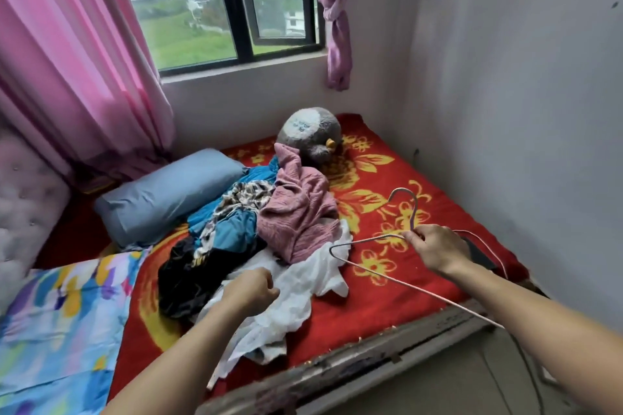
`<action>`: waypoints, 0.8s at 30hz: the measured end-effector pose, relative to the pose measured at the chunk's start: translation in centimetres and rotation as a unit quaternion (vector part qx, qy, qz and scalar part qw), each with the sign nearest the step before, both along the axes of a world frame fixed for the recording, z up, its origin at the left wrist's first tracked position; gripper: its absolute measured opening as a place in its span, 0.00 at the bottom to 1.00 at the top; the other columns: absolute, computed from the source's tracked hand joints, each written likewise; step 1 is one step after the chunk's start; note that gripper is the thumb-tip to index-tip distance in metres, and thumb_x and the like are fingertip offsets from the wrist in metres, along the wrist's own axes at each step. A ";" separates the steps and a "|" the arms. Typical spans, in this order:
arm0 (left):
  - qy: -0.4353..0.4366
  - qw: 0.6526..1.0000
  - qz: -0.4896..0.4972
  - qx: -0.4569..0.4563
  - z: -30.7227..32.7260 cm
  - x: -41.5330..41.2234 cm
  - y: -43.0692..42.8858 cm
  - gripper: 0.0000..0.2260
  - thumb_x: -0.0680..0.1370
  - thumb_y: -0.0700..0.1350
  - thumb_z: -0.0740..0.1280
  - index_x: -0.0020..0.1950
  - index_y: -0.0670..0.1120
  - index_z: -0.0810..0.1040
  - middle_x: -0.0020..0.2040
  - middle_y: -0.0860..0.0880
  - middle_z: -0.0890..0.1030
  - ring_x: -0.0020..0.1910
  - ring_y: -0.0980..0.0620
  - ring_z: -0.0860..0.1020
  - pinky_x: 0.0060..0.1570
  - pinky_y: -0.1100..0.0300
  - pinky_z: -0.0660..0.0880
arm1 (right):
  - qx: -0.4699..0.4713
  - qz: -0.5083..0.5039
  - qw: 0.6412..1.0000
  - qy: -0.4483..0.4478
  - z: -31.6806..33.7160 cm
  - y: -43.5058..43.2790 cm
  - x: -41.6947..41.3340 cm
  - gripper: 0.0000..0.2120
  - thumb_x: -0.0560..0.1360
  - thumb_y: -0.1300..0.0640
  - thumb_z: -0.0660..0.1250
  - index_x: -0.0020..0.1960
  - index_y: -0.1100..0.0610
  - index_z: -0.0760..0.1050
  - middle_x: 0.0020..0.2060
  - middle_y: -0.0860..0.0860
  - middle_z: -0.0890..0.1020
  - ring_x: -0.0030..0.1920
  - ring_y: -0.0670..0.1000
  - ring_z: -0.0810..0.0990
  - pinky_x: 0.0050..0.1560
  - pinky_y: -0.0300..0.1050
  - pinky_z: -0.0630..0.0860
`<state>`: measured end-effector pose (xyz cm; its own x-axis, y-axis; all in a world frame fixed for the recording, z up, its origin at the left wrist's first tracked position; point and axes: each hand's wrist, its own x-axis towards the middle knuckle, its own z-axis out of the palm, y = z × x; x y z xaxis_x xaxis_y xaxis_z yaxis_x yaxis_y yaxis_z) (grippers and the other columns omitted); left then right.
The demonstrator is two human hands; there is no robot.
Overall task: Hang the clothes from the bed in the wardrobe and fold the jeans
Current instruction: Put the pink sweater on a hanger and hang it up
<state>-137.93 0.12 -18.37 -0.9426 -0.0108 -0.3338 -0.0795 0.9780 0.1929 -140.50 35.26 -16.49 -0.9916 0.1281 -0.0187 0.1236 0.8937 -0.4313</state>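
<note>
Clothes point(269, 229): heaped loose on the bed, just beyond the left fingers and to the left of the right fingers.
White garment point(296, 300): lowest in the heap; spreads out under and around the left fingers toward the near edge of the bed.
Pink garment point(300, 212): crumpled on top of the heap, beyond the left fingers, level with the right fingers and to their left.
Blue and leopard-print garments point(232, 212): tangled together, beyond the left fingers and slightly left.
Black garment point(182, 276): bunched just left of the left fingers.
Hanger point(367, 241): thin pale wire, held off the bed; hook rises beyond the right fingers, one corner points left over the edge of the white garment, long bar slants back under the right forearm.
Right hand point(435, 248): fingers clamped on the hanger just below its hook.
Left hand point(251, 290): fingers curled in over the white garment; cannot tell whether cloth is caught in them.
Blanket point(371, 313): red with yellow flowers, under both hands.
Plush toy point(310, 131): grey, well beyond all the fingers, touching the top of the pink garment.
Pillow point(161, 195): blue-grey, beyond and left of the left fingers, against the heap.
Quilt point(57, 320): bright patches, left of the left forearm.
Bed frame point(387, 354): worn edge, nearer than the fingers, beneath both forearms.
Window point(236, 0): far beyond the fingers, pink curtains point(67, 61) on either side.
</note>
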 end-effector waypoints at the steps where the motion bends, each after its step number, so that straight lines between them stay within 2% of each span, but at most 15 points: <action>1: -0.003 1.000 -0.007 0.000 0.0 -1.8 0.5 0.11 0.76 0.54 0.64 0.52 0.49 0.79 0.53 0.48 0.81 0.52 0.48 0.78 0.43 0.59 0.71 | -0.004 -0.007 1.000 0.002 -0.5 0.6 -1.6 0.19 0.79 0.39 0.57 0.45 0.51 0.80 0.42 0.52 0.83 0.48 0.59 0.81 0.39 0.48 0.69; 5: -0.006 0.999 -0.031 -0.002 -1.2 -8.2 2.4 0.10 0.77 0.53 0.64 0.52 0.49 0.79 0.54 0.48 0.81 0.53 0.48 0.78 0.44 0.59 0.71 | -0.035 -0.043 0.998 -0.014 -2.5 3.2 -8.9 0.17 0.79 0.43 0.59 0.44 0.52 0.79 0.43 0.54 0.84 0.48 0.60 0.81 0.41 0.48 0.71; 9: -0.048 0.998 -0.029 -0.009 -4.2 -14.1 3.6 0.09 0.76 0.53 0.65 0.50 0.50 0.78 0.54 0.50 0.81 0.52 0.49 0.78 0.46 0.57 0.74 | -0.104 -0.088 0.989 -0.064 -6.5 5.6 -17.3 0.18 0.79 0.46 0.60 0.38 0.56 0.79 0.36 0.53 0.83 0.44 0.59 0.81 0.46 0.51 0.76; 13: -0.084 0.996 -0.010 -0.031 -7.4 -20.5 4.9 0.06 0.76 0.53 0.64 0.47 0.52 0.75 0.54 0.50 0.80 0.53 0.50 0.78 0.47 0.57 0.73 | -0.145 -0.100 0.978 -0.113 -12.2 6.9 -26.3 0.17 0.79 0.48 0.62 0.42 0.60 0.81 0.39 0.56 0.84 0.45 0.59 0.81 0.43 0.48 0.72; 17: -0.120 0.992 0.027 -0.029 -11.2 -27.1 6.8 0.05 0.75 0.54 0.63 0.45 0.53 0.73 0.51 0.51 0.80 0.51 0.51 0.78 0.45 0.57 0.74 | -0.201 -0.140 0.952 -0.185 -19.8 7.6 -34.0 0.18 0.77 0.46 0.62 0.36 0.55 0.80 0.35 0.49 0.84 0.39 0.55 0.83 0.47 0.49 0.79; 19: -0.131 0.990 0.060 -0.006 -13.6 -29.6 7.8 0.06 0.74 0.54 0.63 0.44 0.54 0.74 0.48 0.51 0.80 0.48 0.50 0.78 0.45 0.57 0.75 | -0.229 -0.157 0.937 -0.214 -23.4 7.5 -37.0 0.19 0.77 0.46 0.62 0.33 0.55 0.79 0.33 0.47 0.84 0.35 0.53 0.83 0.43 0.48 0.80; 24: -0.143 0.984 0.102 0.002 -19.5 -34.1 9.0 0.09 0.76 0.51 0.62 0.50 0.49 0.77 0.50 0.51 0.79 0.48 0.50 0.77 0.38 0.58 0.68 | -0.298 -0.173 0.903 -0.255 -31.6 5.8 -42.8 0.16 0.80 0.52 0.62 0.39 0.60 0.76 0.32 0.51 0.81 0.25 0.49 0.80 0.41 0.52 0.79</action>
<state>-172.04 9.17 -37.87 -0.7882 -0.1874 -0.5862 -0.3252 0.9355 0.1382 -183.34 41.07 -48.14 -0.7370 0.2452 -0.6298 0.6697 0.3909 -0.6315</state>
